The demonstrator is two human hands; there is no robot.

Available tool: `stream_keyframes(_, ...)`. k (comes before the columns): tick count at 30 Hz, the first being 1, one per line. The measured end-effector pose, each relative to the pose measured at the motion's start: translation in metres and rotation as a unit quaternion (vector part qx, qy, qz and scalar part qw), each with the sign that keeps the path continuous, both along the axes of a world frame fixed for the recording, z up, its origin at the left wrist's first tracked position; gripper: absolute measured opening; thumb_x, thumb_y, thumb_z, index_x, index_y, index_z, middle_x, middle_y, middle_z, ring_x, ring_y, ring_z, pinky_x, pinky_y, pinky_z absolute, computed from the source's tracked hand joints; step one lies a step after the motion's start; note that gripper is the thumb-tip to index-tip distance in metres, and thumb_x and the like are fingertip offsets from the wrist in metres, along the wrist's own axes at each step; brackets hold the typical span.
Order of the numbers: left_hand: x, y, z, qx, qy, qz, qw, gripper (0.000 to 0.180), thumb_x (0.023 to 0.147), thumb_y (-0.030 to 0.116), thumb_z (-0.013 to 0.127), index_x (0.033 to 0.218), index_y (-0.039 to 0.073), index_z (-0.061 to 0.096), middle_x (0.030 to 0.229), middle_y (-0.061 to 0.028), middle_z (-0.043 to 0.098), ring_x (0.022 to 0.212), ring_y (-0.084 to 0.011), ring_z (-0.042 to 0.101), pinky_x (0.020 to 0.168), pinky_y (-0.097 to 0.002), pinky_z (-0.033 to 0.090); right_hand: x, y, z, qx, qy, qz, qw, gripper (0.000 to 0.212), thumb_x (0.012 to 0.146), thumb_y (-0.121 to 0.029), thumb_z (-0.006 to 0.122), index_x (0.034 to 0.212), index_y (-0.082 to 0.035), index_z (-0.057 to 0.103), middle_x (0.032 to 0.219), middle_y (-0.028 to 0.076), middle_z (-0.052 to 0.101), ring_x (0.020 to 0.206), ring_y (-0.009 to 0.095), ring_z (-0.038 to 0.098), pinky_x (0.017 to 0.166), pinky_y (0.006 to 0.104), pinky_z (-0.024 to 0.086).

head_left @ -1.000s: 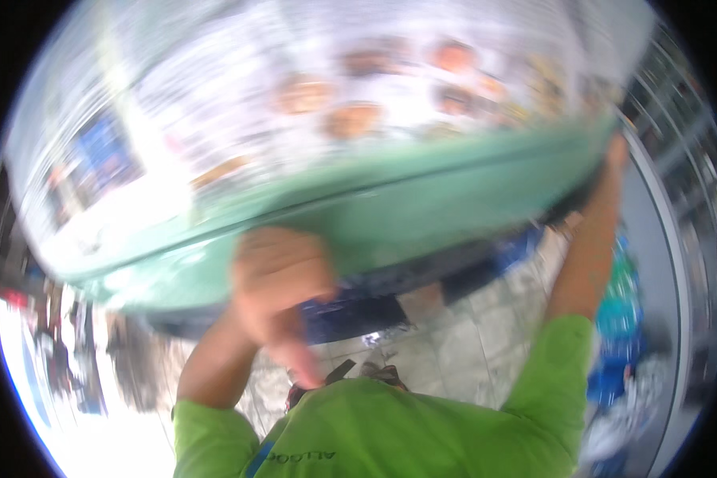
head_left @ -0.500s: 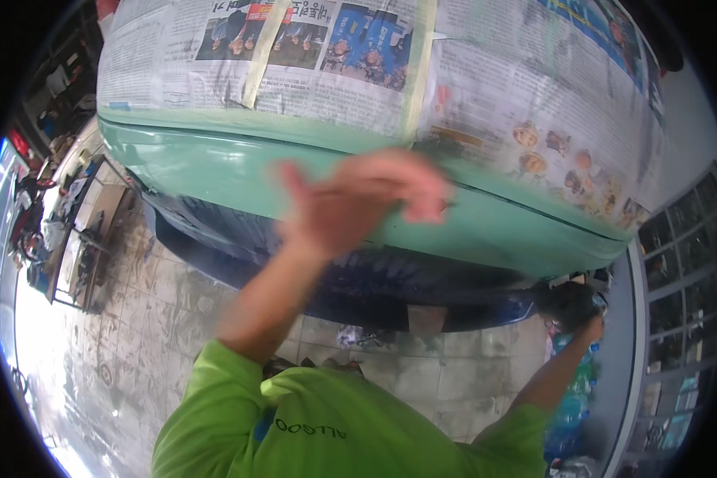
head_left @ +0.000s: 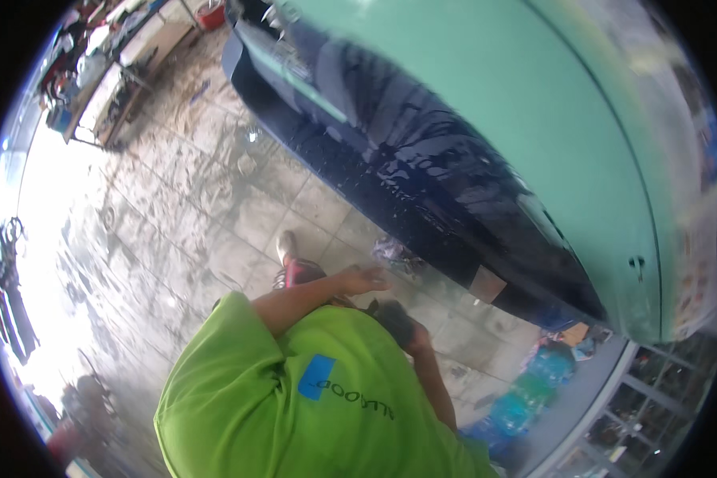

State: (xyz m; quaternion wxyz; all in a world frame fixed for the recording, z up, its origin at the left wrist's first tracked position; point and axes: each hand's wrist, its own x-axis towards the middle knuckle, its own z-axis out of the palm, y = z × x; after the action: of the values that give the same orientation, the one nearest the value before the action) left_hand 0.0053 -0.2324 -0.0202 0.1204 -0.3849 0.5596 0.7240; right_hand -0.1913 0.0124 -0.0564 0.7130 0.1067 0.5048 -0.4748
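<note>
My left hand [head_left: 362, 280] is in front of my body with its fingers stretched out and holds nothing. Just to its right, my right hand [head_left: 417, 339] grips a dark rounded thing [head_left: 393, 321], blurred and partly hidden by my shirt, so I cannot make out its kind. Beyond both hands, and apart from them, runs the dark blue bumper [head_left: 350, 171] of a car, wet and streaked with glossy marks. Above it lies the smooth pale green panel [head_left: 518, 88], which has a small dark hole near its right end.
Newspaper masking [head_left: 697, 231] covers the car past the green panel. A crumpled cloth [head_left: 397, 253] and a square brownish piece [head_left: 487, 284] are by the bumper. Plastic bottles [head_left: 526, 390] line the wall at right. A cluttered bench [head_left: 119, 88] stands far left on the stained tiled floor [head_left: 183, 207].
My view has turned and swung left along the car. My left hand has come off the green panel area toward my body. My right hand has drawn in with the dark thing.
</note>
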Motion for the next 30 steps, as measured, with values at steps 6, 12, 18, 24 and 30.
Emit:
stream_keyframes(6, 0.049, 0.014, -0.101, 0.002, -0.067, -0.006, 0.998, 0.047, 0.093, 0.045, 0.064, 0.132, 0.017, 0.067, 0.139, -0.0152, 0.063, 0.133, -0.0286, 0.057, 0.112, -0.0405, 0.044, 0.102, -0.145, 0.001, 0.138, -0.081, 0.084, 0.983, 0.035, 0.105, -0.027, 0.055, 0.127, 0.0, 0.062, 0.125, 0.013, 0.068, 0.109, 0.027, 0.067, 0.097, 0.0401, 0.053)
stream_keyframes(12, 0.159, 0.027, -0.208, 0.161, -0.029, 0.352, 0.921, 0.015, 0.089, 0.017, 0.06, 0.092, 0.008, 0.072, 0.092, -0.0104, 0.074, 0.093, -0.0282, 0.072, 0.084, -0.0397, 0.056, 0.138, -0.239, -0.171, 0.151, 0.229, 0.395, 0.877, 0.025, 0.103, -0.024, 0.059, 0.109, -0.002, 0.067, 0.091, 0.008, 0.071, 0.085, 0.02, 0.07, 0.079, 0.0358, 0.057)
stream_keyframes(18, 0.262, 0.004, -0.272, 0.112, 0.048, 0.233, 0.965, 0.014, 0.08, 0.005, 0.061, 0.091, 0.006, 0.071, 0.083, -0.0108, 0.071, 0.081, -0.0225, 0.069, 0.075, -0.0361, 0.054, 0.19, -0.324, -0.459, 0.026, 0.492, 0.691, 0.529, 0.026, 0.092, -0.023, 0.069, 0.113, -0.007, 0.07, 0.1, 0.014, 0.076, 0.093, 0.034, 0.073, 0.085, 0.0439, 0.057)
stream_keyframes(24, 0.308, -0.017, -0.291, 0.334, 0.226, 0.262, 0.877, 0.019, 0.08, -0.001, 0.054, 0.092, 0.004, 0.067, 0.08, -0.0118, 0.069, 0.076, -0.0232, 0.068, 0.07, -0.0364, 0.053, 0.249, -0.373, -0.664, -0.073, 0.709, 0.538, 0.45, 0.032, 0.086, -0.024, 0.078, 0.112, -0.009, 0.068, 0.102, 0.013, 0.073, 0.096, 0.034, 0.07, 0.088, 0.0454, 0.054)
stream_keyframes(30, 0.335, -0.034, -0.292, 0.384, 0.192, 0.246, 0.869, 0.016, 0.085, -0.003, 0.054, 0.096, 0.003, 0.064, 0.088, -0.0086, 0.067, 0.081, -0.018, 0.064, 0.074, -0.0317, 0.05, 0.263, -0.371, -0.713, -0.121, 0.7, 0.509, 0.486, 0.014, 0.08, -0.019, 0.078, 0.088, -0.009, 0.072, 0.087, 0.015, 0.074, 0.085, 0.037, 0.071, 0.077, 0.0473, 0.055)
